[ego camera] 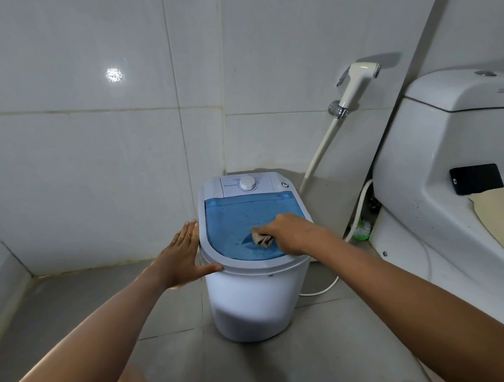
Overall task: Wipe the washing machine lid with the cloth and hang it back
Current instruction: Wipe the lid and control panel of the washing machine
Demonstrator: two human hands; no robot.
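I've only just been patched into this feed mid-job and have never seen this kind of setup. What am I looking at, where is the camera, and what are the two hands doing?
There is no robot here: a person wears one wide-angle camera on the head, looking forward and down, so both arms reach in from the bottom. The small white washing machine stands on a tiled bathroom floor, with a blue lid that is speckled with droplets. The right hand presses a crumpled brownish cloth onto the lid's near part. The left hand lies flat and open against the machine's left rim, holding nothing. A toilet stands to the right, with a dark phone on it.
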